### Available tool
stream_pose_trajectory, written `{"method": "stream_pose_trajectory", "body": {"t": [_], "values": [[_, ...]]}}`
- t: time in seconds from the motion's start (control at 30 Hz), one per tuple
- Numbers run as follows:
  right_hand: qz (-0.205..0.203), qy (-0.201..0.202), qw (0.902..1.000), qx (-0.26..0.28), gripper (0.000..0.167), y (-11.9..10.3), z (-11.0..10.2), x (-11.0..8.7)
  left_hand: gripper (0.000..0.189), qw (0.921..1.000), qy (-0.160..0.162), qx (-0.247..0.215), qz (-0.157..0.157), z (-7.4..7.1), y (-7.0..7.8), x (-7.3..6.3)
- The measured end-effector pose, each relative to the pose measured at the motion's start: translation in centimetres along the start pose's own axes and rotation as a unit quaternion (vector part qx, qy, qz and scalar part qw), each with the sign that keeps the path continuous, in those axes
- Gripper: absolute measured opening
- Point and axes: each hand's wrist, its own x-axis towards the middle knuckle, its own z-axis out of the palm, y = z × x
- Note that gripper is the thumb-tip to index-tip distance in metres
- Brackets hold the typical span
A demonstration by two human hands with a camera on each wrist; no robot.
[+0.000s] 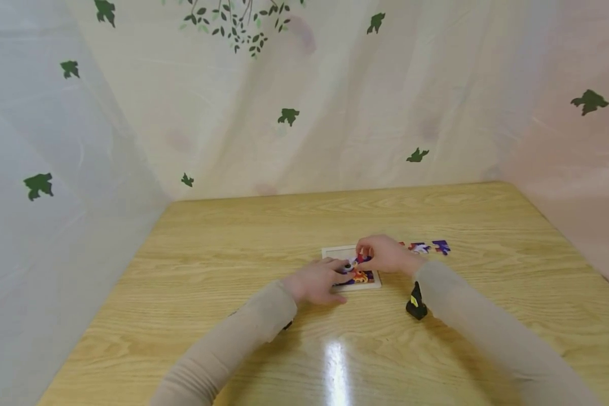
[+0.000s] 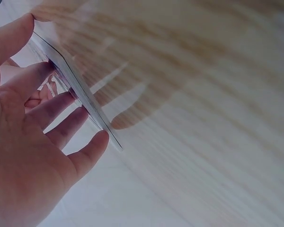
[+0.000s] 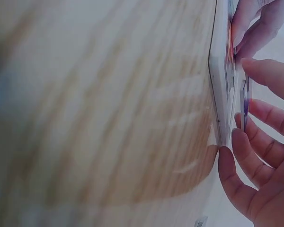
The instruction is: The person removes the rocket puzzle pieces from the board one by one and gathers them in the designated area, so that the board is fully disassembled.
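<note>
A jigsaw puzzle in a flat white tray (image 1: 354, 288) lies on the table, with purple and orange pieces filling its near part. My left hand (image 1: 317, 282) rests on its left side, fingers spread over the pieces; in the left wrist view the fingertips touch the tray (image 2: 92, 105) along its edge. Above the right part of the tray, my right hand (image 1: 385, 254) pinches a puzzle piece (image 3: 244, 106) between thumb and fingers. The piece stands tilted on edge in the right wrist view, and its little finger touches down by the tray's corner.
Loose puzzle pieces lie in a row to the right of the tray, among them a red and white piece (image 1: 419, 248) and a purple piece (image 1: 441, 246). The wooden table (image 1: 223, 242) meets a pale curtain (image 1: 335, 152) with green leaf shapes behind it.
</note>
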Motion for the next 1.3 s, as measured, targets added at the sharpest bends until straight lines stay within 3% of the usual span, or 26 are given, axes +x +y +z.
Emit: {"method": "stream_pose_trajectory", "body": {"t": [0.4, 0.77, 1.3], "values": [[0.021, -0.015, 0.9995, 0.017, 0.030, 1.7, -1.7, -0.2, 0.061, 0.9998, 0.011, 0.015, -0.007, 0.2, -0.3, 1.1], [-0.003, 0.044, 0.9986, 0.029, 0.020, 3.1, -3.6, -1.2, 0.058, 0.9997, 0.012, 0.013, -0.015, 0.0, -0.5, 1.7], [0.013, 0.063, 0.9979, 0.013, 0.024, 6.1, -5.8, -5.2, 0.047, 0.9993, 0.026, 0.028, -0.005, 0.3, -0.6, 1.5]]}}
